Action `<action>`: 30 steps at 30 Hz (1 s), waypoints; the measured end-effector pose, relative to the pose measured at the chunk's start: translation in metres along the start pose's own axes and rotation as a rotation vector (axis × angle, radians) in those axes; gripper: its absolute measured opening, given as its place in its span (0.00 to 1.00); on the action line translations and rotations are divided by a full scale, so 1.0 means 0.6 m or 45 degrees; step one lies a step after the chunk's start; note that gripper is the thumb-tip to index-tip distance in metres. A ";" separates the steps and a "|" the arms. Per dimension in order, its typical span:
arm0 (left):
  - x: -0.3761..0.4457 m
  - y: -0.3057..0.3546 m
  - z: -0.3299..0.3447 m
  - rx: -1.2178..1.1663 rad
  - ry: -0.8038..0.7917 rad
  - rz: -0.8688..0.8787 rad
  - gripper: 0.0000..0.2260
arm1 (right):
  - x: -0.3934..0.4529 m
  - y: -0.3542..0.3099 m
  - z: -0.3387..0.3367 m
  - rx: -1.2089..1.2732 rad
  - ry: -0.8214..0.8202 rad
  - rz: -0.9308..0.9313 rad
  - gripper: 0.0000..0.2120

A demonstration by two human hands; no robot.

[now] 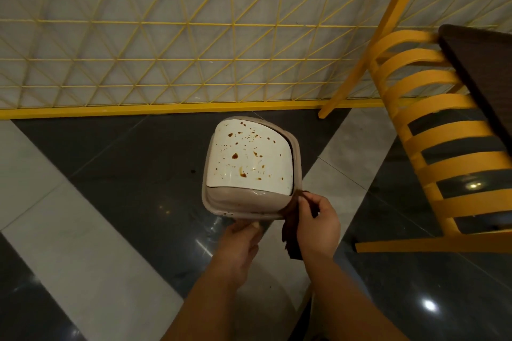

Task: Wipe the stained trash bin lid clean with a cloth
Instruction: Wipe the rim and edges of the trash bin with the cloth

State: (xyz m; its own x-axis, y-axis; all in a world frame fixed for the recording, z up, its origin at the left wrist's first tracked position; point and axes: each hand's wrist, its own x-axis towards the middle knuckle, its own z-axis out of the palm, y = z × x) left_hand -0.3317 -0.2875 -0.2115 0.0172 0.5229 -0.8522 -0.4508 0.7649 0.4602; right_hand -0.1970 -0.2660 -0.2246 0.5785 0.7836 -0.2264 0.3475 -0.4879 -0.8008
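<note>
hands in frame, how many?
2. Left hand grips the bin lid's near rim; right hand holds a dark cloth at its right corner.

The trash bin lid (250, 158) is white, speckled with brown stains; its rim (210, 203) is beige. The cloth (291, 232) is dark brown. At 2 o'clock, a yellow slatted chair (432, 130).

Eatery: slatted chair (432, 130), dark table (482, 69)

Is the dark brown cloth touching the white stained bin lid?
Touching: in the head view the dark brown cloth, held in the right hand, presses against the white stained bin lid's near-right rim corner.
</note>
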 end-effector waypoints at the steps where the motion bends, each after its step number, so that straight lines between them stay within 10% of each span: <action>1: 0.001 0.005 -0.017 -0.015 0.028 -0.046 0.10 | 0.001 0.001 -0.001 -0.010 -0.001 0.003 0.04; 7: -0.001 0.066 -0.091 -0.294 0.302 0.157 0.17 | -0.012 0.000 -0.003 0.016 0.003 0.032 0.05; 30: 0.005 0.051 -0.048 -0.165 0.177 0.269 0.15 | -0.052 0.000 0.003 -0.110 -0.227 -0.059 0.04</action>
State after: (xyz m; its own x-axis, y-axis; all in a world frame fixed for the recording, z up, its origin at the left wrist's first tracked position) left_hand -0.3711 -0.2733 -0.2074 -0.2079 0.6022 -0.7708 -0.5417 0.5853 0.6034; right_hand -0.2166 -0.2899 -0.2187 0.4235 0.8578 -0.2913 0.4371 -0.4752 -0.7637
